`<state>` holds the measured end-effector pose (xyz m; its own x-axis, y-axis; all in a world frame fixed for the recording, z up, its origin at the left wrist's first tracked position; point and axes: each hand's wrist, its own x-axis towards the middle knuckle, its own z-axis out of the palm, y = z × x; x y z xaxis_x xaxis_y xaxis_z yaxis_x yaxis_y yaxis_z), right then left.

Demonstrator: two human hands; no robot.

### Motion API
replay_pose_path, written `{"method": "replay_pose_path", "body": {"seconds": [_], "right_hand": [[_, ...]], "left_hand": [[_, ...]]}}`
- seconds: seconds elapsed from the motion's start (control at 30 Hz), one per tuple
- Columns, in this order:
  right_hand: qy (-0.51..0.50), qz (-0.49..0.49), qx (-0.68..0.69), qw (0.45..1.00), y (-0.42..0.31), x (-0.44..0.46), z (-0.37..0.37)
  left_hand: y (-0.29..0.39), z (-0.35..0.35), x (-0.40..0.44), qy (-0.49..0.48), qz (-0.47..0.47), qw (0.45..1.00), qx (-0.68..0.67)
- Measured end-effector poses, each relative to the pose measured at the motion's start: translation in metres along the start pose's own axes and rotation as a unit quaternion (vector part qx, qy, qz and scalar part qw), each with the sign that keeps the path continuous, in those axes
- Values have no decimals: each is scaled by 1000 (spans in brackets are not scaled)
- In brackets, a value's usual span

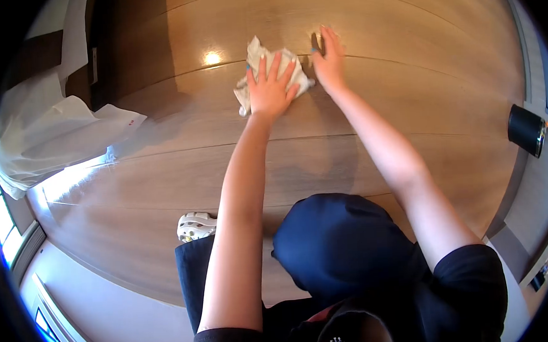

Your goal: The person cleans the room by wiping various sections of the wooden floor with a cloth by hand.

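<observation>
Left hand (269,97): fingers open, flat on cloth (300,77)
Right hand (332,66): grip I cannot tell
Pressure: I should keep even

Cloth (302,77) on floor (310,160), sheet (58,136) at left, cylinder (525,131) at right

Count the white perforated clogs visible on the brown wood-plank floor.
1: the white clog on the floor, beside the left forearm and dark trouser leg. Another may be hidden from view.

L hand (269,98) palm-down, fingers spread, R hand (332,66) open, bare arms (236,216) extended fwd
</observation>
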<state>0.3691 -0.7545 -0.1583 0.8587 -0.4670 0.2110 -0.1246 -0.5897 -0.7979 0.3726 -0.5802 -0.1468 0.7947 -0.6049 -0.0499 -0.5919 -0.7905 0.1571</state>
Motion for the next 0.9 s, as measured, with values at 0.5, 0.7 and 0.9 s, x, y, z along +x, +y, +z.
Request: {"method": "replay_pose_path", "body": {"seconds": [0.5, 0.7, 0.9], "right_hand": [[122, 201, -427, 873, 143, 19, -144], [99, 204, -445, 866, 127, 12, -147], [74, 216, -448, 864, 120, 10, -148]], "left_hand": [[177, 24, -89, -17, 26, 998, -46], [150, 10, -23, -32, 45, 997, -58], [76, -9, 90, 6, -16, 1000, -22]]}}
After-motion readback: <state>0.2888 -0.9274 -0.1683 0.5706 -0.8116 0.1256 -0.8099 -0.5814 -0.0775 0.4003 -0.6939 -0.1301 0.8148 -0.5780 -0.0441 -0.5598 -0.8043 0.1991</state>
